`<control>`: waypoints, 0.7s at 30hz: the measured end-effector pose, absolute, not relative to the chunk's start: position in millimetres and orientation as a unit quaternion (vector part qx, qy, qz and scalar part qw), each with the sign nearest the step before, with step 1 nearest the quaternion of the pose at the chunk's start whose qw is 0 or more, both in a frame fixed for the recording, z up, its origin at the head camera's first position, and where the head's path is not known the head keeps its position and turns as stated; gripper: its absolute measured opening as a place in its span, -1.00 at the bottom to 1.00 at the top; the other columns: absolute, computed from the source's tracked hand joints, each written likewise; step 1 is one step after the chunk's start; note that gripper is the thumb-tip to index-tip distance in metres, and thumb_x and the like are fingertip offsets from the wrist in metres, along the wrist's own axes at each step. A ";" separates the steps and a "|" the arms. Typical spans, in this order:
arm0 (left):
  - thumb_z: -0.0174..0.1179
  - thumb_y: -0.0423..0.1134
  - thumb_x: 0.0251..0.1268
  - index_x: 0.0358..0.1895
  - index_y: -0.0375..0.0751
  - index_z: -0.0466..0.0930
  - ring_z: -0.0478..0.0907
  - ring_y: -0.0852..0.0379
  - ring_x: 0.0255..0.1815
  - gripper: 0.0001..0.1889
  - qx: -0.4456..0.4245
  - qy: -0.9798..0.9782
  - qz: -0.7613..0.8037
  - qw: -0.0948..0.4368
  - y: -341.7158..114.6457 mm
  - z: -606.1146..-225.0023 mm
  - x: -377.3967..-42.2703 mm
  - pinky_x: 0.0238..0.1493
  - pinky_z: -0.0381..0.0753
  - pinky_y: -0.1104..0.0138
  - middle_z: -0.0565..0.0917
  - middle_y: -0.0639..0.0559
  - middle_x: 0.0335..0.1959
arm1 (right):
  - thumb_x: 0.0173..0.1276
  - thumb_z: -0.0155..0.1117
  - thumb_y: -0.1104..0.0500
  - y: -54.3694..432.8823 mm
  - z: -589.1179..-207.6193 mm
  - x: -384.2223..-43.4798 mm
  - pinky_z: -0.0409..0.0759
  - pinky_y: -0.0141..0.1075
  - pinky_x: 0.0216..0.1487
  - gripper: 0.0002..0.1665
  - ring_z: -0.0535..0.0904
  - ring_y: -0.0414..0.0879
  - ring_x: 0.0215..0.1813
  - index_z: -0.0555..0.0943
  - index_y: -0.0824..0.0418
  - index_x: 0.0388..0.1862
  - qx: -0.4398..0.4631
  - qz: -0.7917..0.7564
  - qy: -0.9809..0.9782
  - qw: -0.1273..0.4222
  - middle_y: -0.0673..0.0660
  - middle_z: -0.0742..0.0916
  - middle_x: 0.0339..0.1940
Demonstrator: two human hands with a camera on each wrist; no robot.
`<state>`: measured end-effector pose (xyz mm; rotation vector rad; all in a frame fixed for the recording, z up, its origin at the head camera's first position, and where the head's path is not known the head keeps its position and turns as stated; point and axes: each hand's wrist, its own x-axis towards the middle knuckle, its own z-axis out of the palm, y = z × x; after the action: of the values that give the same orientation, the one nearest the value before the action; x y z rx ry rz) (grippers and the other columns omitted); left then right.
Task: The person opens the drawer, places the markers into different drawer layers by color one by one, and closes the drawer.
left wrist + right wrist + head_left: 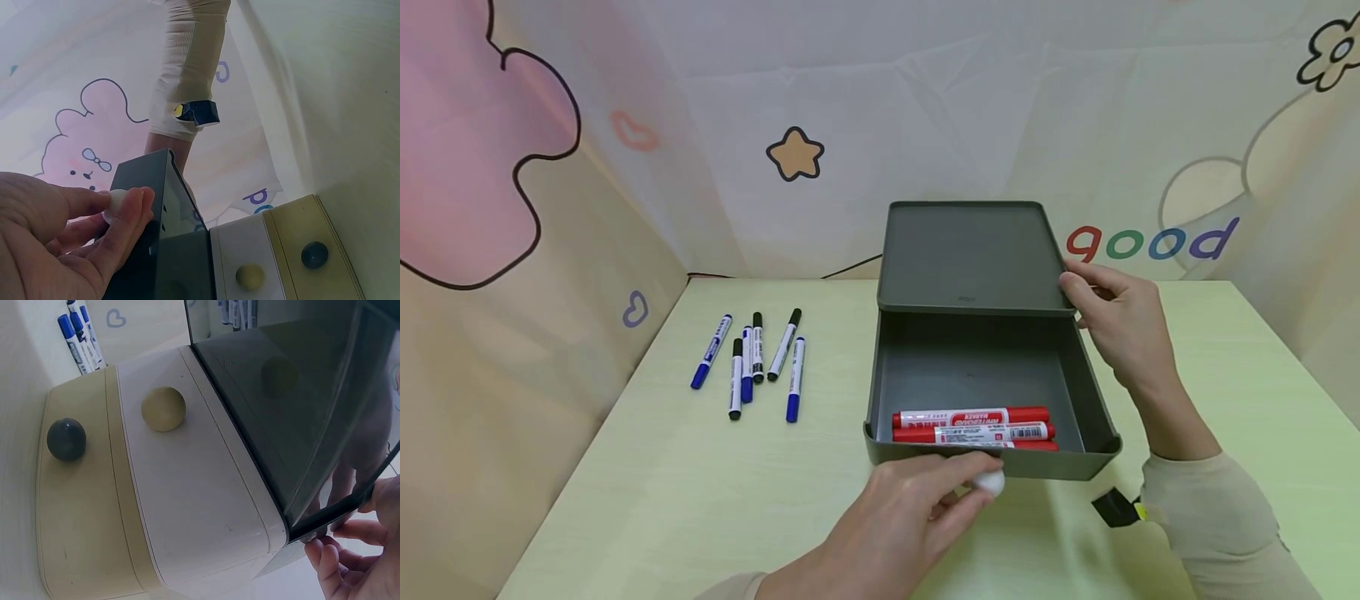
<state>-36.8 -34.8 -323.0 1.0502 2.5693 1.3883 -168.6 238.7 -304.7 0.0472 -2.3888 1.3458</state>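
Observation:
A dark grey drawer (1060, 465) stands pulled out toward me from under the flat grey top of a small drawer unit (962, 258). Inside, several red whiteboard markers (977, 432) lie sideways along the front wall. My left hand (902, 512) pinches the round white knob (991, 482) on the drawer front between thumb and fingers. At the unit's right side my right hand (1123, 325) grips the edge, thumb up at the top's rim. Its fingertips (315, 550) meet the unit's edge in the right wrist view.
Left of the unit, several blue and black whiteboard markers (757, 350) lie loose on the pale table (647, 500). Below the grey drawer sit a white drawer (194, 481) and a tan drawer (87, 512), both closed, with round knobs. A printed cloth (940, 125) hangs behind.

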 end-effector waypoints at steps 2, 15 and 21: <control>0.20 -0.11 0.55 0.22 -0.05 0.70 0.53 0.48 -0.33 -0.69 0.336 0.828 0.447 0.026 -34.6 -321.6 -37.1 -0.32 0.55 0.62 0.75 0.21 -0.14 | 0.58 0.18 -0.01 238.8 -304.8 -168.7 0.56 -0.49 -0.36 -0.51 0.53 -0.18 -0.35 0.64 0.19 0.34 0.016 0.478 -0.856 0.197 -0.16 0.69 -0.21; 0.20 -0.10 0.56 0.18 -0.05 0.72 0.51 0.48 -0.36 -0.71 0.331 0.838 0.434 0.011 -33.2 -314.4 -42.3 -0.31 0.55 0.61 0.74 0.24 -0.20 | 0.58 0.17 -0.01 239.9 -305.7 -169.7 0.55 -0.50 -0.35 -0.51 0.56 -0.13 -0.32 0.64 0.18 0.34 0.016 0.478 -0.857 0.193 -0.13 0.70 -0.18; 0.24 -0.12 0.53 0.15 -0.07 0.72 0.50 0.45 -0.38 -0.74 0.329 0.839 0.432 0.007 -32.5 -310.8 -44.9 -0.34 0.53 0.62 0.72 0.25 -0.25 | 0.57 0.18 0.00 239.6 -305.6 -170.0 0.55 -0.51 -0.35 -0.52 0.56 -0.13 -0.31 0.64 0.19 0.34 0.014 0.483 -0.854 0.192 -0.17 0.69 -0.22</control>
<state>-44.9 -32.5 -310.8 1.0298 2.6256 1.3520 -170.0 239.6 -305.6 0.0400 -2.3975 1.3569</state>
